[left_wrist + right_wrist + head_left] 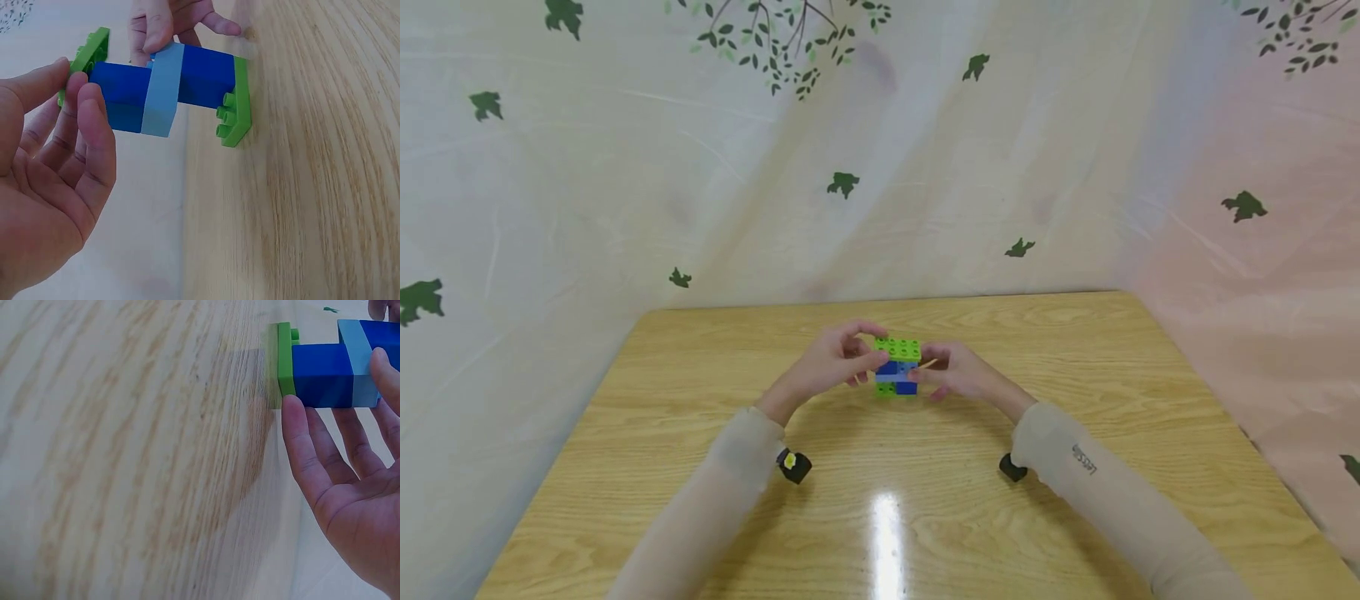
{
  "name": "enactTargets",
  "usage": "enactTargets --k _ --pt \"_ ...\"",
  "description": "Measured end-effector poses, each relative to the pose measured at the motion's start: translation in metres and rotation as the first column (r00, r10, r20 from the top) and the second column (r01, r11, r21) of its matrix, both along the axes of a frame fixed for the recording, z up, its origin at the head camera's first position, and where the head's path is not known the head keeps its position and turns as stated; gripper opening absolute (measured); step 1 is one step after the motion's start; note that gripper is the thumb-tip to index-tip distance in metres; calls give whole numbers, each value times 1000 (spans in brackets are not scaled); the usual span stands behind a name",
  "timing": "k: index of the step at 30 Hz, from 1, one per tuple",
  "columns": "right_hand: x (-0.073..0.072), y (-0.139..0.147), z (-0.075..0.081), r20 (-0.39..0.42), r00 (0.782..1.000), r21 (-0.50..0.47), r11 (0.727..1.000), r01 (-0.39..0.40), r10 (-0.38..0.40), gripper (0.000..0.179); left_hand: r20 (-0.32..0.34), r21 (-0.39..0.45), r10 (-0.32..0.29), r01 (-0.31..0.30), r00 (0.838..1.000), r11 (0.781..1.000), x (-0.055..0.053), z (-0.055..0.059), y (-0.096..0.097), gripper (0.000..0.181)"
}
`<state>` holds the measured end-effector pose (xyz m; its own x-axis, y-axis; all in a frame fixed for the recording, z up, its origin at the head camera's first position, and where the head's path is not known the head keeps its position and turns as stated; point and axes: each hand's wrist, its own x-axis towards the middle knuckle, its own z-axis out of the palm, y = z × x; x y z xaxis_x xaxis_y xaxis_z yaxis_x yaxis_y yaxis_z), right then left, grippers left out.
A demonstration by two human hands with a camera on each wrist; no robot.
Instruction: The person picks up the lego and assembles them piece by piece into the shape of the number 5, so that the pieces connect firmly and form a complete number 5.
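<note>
A small stack of toy building bricks stands upright on the table between both hands. Its bottom is a green plate (240,103); above come a blue brick (322,375), a light blue brick (164,90) and another blue brick (125,86). A studded green plate (898,348) tops it. My left hand (835,358) pinches the top plate's left edge between thumb and fingers. From the right side, my right hand (958,372) holds the stack's middle, thumb against the light blue brick and fingers along the side.
The wooden table (887,454) reaches back to a pale curtain (925,142) printed with leaves, which also hangs at both sides. A dark wrist camera (794,466) sits at the left cuff, and another black one (1012,467) at the right cuff.
</note>
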<state>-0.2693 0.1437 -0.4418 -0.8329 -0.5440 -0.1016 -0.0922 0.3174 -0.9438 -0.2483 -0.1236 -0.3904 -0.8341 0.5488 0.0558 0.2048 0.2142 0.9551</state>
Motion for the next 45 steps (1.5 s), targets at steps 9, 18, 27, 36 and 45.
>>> enactTargets --k 9,18,27,36,45 --pt "-1 1 -2 4 1000 1 1000 2 -2 37 -30 -40 -9 8 1000 999 -3 -5 1 34" --pt "0 -1 0 19 1000 6 1000 11 -11 37 -41 -39 2 -3 999 999 -4 -8 -1 34" --pt "0 -1 -1 7 1000 -2 1000 6 -6 39 -27 -81 7 -10 1000 997 -2 -13 0 39" --pt "3 0 2 -1 1000 3 1000 7 -7 39 23 -69 -1 2 1000 998 2 -16 2 45" --pt "2 0 0 -2 1000 -2 1000 4 -4 39 52 -40 -10 12 999 999 5 -21 3 42"
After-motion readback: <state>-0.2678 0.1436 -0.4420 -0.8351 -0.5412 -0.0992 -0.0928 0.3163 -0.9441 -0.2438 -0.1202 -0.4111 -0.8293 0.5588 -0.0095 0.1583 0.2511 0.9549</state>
